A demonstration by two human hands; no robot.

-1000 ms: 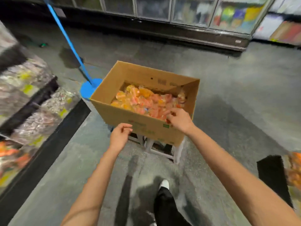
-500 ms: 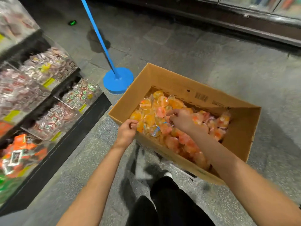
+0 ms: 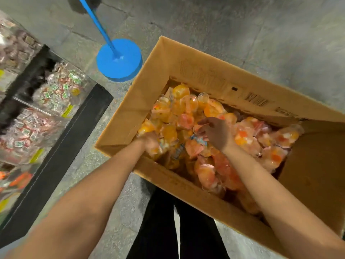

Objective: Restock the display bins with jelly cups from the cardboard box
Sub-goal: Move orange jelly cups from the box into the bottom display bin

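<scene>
Fingers (image 3: pixel 202 126) of my right hand (image 3: pixel 216 135) pinch a jelly cup (image 3: pixel 197 128) in the cardboard box (image 3: pixel 186 186). Left hand (image 3: pixel 151 143) buried among cups at 9 o'clock, grip unclear.

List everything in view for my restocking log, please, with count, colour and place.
cardboard box: one, brown, open, centre-right
jelly cups: many, orange, yellow and pink, heaped in the box
display bins: several, clear, wrapped sweets inside, left
shelf edge: one, black, beside the bins
pole stand: one, blue, round base on the floor behind the box
floor: grey concrete
legs: black trousers, bottom centre
hands: left hand and right hand, both among the cups
</scene>
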